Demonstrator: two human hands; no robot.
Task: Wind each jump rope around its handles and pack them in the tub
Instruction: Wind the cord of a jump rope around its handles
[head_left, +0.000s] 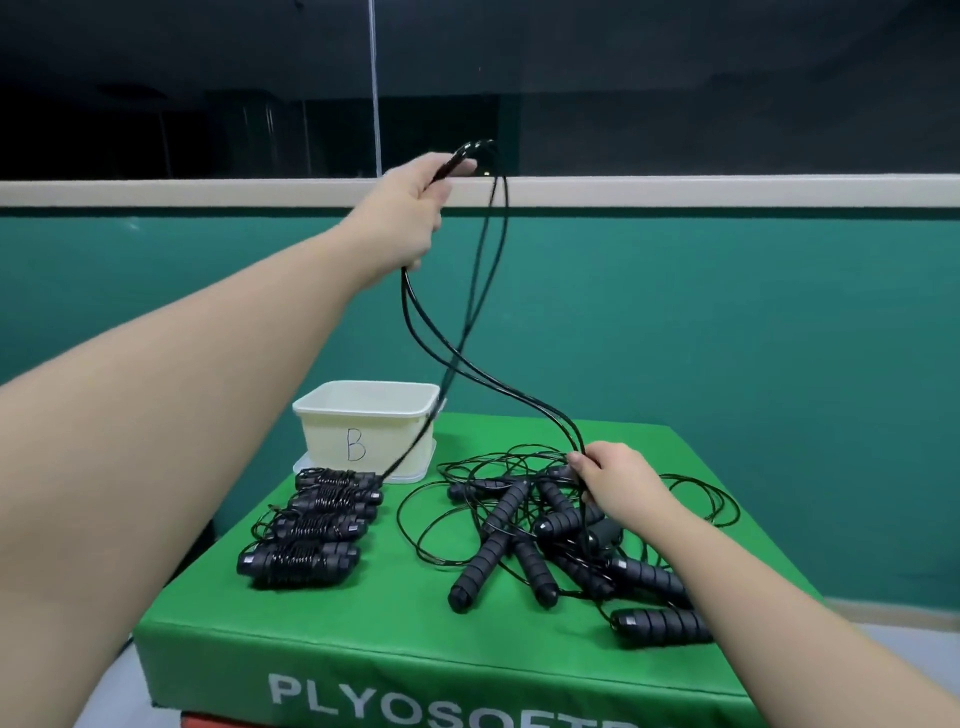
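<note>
- left hand (410, 213) raised high, fist clamped on doubled black rope (467, 364)
- right hand (615, 480) pinches same rope over tangled pile (545, 525)
- four wound ropes (311, 519) beside tub (366, 428) on green box (363, 623)

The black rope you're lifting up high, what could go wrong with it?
The lifted rope, gripped by the left hand and pinched by the right hand, runs down into the tangled pile. Pulling harder might tighten a knot or drag other handles off the green box. One strand also hangs past the tub toward the wound bundles, so it could snag them.
</note>
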